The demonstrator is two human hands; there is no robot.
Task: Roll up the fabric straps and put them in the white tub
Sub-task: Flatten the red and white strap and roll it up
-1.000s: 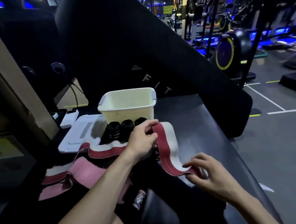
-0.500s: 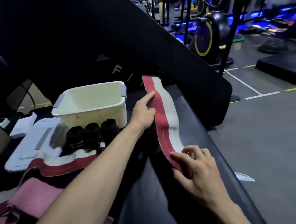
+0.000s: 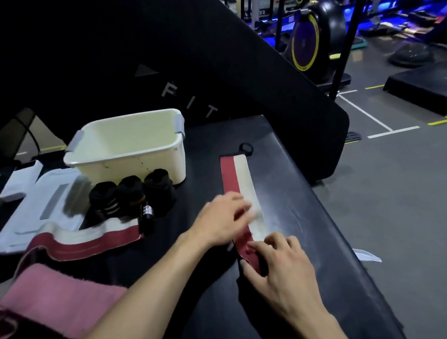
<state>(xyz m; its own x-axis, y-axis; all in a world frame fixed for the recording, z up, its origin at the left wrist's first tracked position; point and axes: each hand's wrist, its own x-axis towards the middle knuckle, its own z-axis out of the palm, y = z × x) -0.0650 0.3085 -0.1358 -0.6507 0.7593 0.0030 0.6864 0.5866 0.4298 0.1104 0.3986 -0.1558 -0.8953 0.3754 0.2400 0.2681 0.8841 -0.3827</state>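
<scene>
Black rolled straps [image 3: 131, 193] three, red-white straps [image 3: 238, 178] two, white tub [image 3: 129, 151] one

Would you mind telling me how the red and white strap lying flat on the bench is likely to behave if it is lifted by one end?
The strap would probably droop: it lies flat, and a second strap beside it lies in curves. It looks thin, so likely light. The small loop at its far end may dangle or snag.
</scene>
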